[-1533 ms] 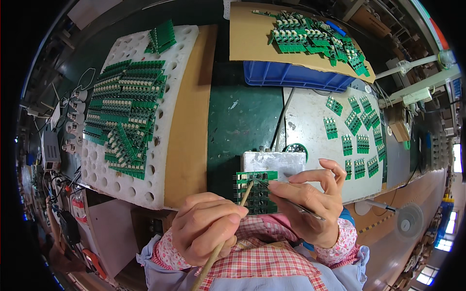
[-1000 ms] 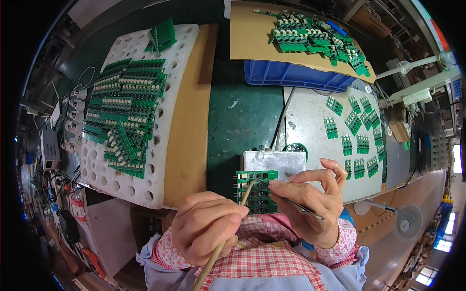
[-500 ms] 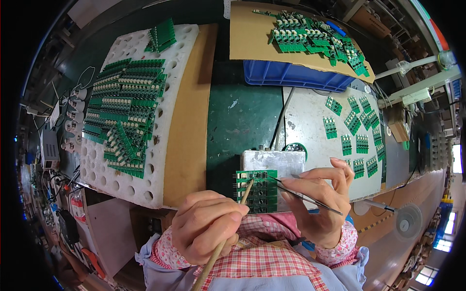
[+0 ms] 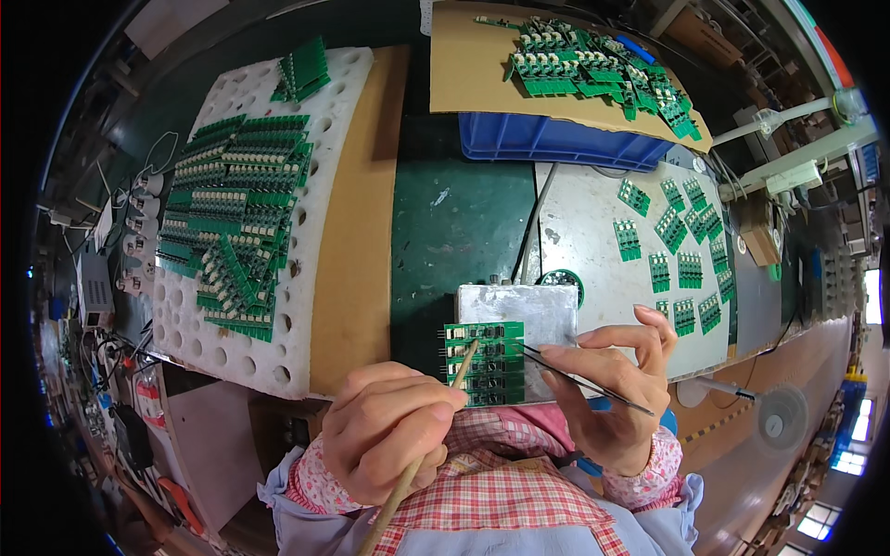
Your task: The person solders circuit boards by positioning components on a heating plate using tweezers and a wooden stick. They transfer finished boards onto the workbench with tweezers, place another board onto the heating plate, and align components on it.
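Note:
A green circuit board (image 4: 491, 382) with white connectors and dark components rests on a silver metal block (image 4: 519, 304) right before me. My left hand (image 4: 397, 428) grips a thin wooden stick (image 4: 402, 491), whose pointed tip meets the board's upper part. Dark, slim tweezers (image 4: 593, 384) are pinched in my right hand (image 4: 619, 382). Their tips lie at the board's upper right edge; whether they touch it I cannot tell.
At left, a white foam sheet (image 4: 269, 357) with holes carries rows of boards. More boards pile on cardboard (image 4: 464, 83) over a blue crate (image 4: 547, 148) at the back. Several small boards (image 4: 690, 269) lie spread on a pale sheet (image 4: 593, 232) at right.
The whole view has shifted slightly. Both hands keep their grip, and the stick tip and the tweezer tips stay at nearly the same places on the board.

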Demonstrator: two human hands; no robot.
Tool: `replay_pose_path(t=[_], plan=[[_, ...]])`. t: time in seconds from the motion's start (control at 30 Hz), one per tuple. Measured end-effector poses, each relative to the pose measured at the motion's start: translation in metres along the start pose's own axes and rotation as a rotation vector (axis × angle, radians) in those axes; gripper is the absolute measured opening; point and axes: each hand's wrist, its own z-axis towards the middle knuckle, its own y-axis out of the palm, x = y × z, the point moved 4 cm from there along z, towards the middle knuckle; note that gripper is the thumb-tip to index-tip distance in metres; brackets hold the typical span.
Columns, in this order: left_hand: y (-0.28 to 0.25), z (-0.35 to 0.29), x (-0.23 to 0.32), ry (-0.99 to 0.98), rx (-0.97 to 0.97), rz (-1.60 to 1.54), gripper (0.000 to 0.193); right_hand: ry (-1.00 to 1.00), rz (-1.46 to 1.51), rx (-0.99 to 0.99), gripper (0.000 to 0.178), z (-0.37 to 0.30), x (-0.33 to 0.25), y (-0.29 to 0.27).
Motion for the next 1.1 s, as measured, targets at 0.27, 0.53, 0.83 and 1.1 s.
replay_pose_path(t=[0.27,0.53,0.83,1.1], plan=[[0.001,0.0,0.001,0.012,0.005,0.009,0.031,-0.067,0.001,-0.045,0.038,0.006,-0.006,0.01],[0.001,0.0,0.001,0.01,0.026,0.031,0.019,-0.055,0.022,-0.031,0.033,0.007,-0.007,0.015],[0.0,-0.001,0.0,-0.01,0.023,0.003,0.023,-0.057,0.026,-0.025,0.031,0.007,-0.006,0.018],[0.001,-0.001,0.0,-0.006,0.036,-0.016,0.023,-0.054,0.032,-0.03,0.032,0.007,-0.006,0.018]])
